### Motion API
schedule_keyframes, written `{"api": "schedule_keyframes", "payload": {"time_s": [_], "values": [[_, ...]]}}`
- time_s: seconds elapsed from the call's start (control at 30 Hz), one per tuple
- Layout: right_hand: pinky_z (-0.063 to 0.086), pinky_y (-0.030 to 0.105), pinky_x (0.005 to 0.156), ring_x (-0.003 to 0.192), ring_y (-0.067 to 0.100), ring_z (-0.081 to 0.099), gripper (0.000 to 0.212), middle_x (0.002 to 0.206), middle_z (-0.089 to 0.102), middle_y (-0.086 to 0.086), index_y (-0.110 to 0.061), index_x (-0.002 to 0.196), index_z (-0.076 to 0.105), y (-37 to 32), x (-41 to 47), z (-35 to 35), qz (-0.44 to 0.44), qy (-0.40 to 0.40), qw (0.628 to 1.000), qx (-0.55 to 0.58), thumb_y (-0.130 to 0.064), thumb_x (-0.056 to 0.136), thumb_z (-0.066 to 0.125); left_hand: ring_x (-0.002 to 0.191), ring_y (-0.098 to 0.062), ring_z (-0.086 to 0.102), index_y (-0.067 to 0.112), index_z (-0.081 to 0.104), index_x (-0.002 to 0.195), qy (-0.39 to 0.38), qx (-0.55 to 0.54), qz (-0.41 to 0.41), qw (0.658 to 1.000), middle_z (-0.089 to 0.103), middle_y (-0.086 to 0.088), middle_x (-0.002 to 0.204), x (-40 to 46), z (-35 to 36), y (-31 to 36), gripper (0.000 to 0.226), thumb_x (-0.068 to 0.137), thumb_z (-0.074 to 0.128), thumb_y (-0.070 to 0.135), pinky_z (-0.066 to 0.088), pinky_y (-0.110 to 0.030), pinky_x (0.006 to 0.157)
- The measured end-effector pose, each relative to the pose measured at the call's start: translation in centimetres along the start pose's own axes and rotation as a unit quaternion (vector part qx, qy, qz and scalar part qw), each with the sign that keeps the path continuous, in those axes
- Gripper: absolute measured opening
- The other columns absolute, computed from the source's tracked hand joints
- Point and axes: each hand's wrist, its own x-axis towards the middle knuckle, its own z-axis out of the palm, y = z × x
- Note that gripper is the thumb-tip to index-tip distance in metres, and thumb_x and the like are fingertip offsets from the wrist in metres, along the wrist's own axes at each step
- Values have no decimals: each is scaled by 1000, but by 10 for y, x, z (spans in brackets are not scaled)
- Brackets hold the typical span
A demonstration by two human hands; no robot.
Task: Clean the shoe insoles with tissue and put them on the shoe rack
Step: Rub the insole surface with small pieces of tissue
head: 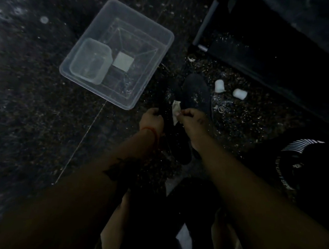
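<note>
Head view, very dim. We count two hands, both ours. Left hand (152,119): fingers curled round the edge of a dark insole (165,112) that stands roughly on end between the hands; the insole is nearly black against the floor and its outline is hard to trace. Right hand (192,120): thumb and fingers pinch one piece of pale crumpled tissue (176,110), which lies against the insole's right side.

A second dark insole (196,95) lies flat on the floor just beyond the right hand, toe end pointing away from us. So we count two insoles, one tissue in use.

Other counts: one large clear plastic tub (100,34) on the floor up and left of the hands, and one smaller clear container (90,60) sitting inside its near-left corner. Two small white rolls (219,86) lie on the floor right of the flat insole, close to each other but apart. One small round ring-like object (221,109) lies near them; we cannot tell what it is.

Edges and room: the tub's near corner comes close to the left hand, not touching. A dark shoe rack (281,54) runs along the upper right, its pale rail angled toward the flat insole. The dark speckled floor (34,105) lies open to the left.
</note>
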Motion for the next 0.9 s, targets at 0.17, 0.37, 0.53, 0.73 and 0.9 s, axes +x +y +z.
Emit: {"api": "schedule_keyframes", "payload": {"time_s": [0.17,0.37,0.53,0.73,0.9], "values": [[51,32,71,85,26,61,10,89,65,12,-12,81,64,-11,-19,-23,-1,-3,999,52,-21,84,66,67,-17,56,15,55,104,-47,-90,6,995,59,-6,81,-49,-5,29,21,93,45,0,53,-34,62],[52,37,81,83,21,60,9,87,67,11,-14,76,64,-59,-56,-59,-37,18,997,66,-19,82,68,65,-16,54,16,54,89,-97,-105,46,989,56,-4,78,-104,-11,72,27,96,37,-3,50,-26,49],[50,27,69,72,16,61,18,72,66,1,-23,62,62,-110,-95,-98,-86,52,991,90,-24,77,73,68,-17,53,11,51,111,-133,-137,82,978,57,-9,87,-164,-17,118,29,97,31,-5,51,-21,42],[52,25,73,73,11,61,17,75,66,-3,-21,63,63,-176,-161,-157,-137,79,980,123,-18,77,73,68,-12,54,18,58,94,-194,-182,94,959,62,1,75,-253,-27,176,32,98,29,4,49,-30,63],[57,36,80,80,22,66,14,81,70,8,-17,65,66,-210,-215,-193,-143,99,964,199,-11,76,73,55,-10,46,18,60,83,-221,-239,129,937,52,11,40,-329,-35,202,23,96,40,18,48,-18,46]]}}
